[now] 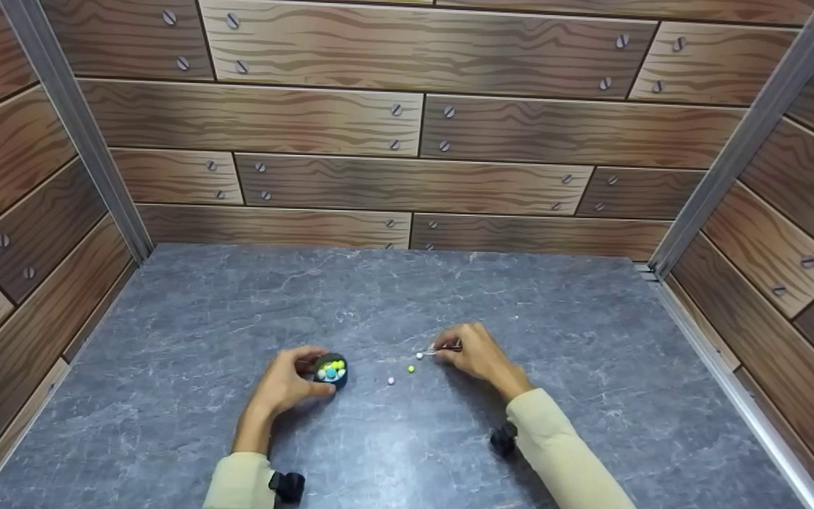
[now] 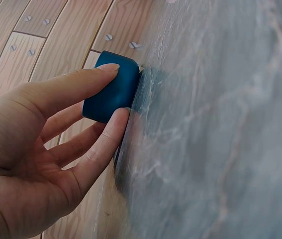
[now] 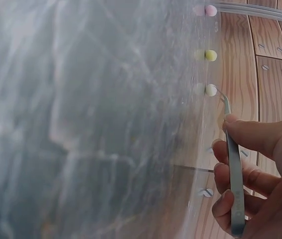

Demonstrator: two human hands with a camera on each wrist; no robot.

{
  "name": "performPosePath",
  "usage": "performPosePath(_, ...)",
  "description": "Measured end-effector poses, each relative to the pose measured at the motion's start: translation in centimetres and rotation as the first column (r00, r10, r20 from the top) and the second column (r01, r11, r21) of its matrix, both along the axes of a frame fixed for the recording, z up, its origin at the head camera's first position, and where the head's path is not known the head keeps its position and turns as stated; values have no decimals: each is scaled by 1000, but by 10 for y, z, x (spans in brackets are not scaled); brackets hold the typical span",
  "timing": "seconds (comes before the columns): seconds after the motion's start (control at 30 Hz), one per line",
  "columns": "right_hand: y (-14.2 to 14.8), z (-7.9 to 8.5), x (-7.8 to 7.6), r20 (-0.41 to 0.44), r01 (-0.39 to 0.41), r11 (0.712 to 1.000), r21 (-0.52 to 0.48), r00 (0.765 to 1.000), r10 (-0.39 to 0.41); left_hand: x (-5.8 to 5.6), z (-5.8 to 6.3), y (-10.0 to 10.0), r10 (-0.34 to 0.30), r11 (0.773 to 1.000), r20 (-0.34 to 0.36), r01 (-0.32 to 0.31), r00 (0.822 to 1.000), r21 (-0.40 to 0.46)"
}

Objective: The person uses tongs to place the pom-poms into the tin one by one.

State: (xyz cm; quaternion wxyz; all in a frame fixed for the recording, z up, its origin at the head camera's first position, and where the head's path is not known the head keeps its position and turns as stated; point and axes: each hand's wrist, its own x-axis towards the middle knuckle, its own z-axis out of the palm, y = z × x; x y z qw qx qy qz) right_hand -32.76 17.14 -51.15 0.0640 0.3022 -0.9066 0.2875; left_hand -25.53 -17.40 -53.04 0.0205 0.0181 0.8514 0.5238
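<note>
Right wrist view: right hand (image 3: 275,159), fingers curled about one pair of bent-tip tweezers (image 3: 235,184); the tip meets the side of one white bead (image 3: 211,90), though whether it grips the bead I cannot tell. Beyond, in a row: one yellow-green bead (image 3: 211,55), one pink bead (image 3: 211,10).

Left wrist view: left hand (image 2: 66,144), thumb and fingers around one dark-blue round cup (image 2: 112,89).

Head view: cup upright on the marbled tabletop (image 1: 379,452), beads inside. White bead just left of the right hand, in line with the tweezers' long axis, which runs leftward; right hand nearer. Cup further left, past the pink bead.
</note>
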Motion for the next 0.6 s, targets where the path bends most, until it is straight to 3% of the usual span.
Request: performPosePath(0.6,-1,-2,2,-4,18,1000,17,1000,-17,1,0,1,8,1000,-3,-8,1000,-12)
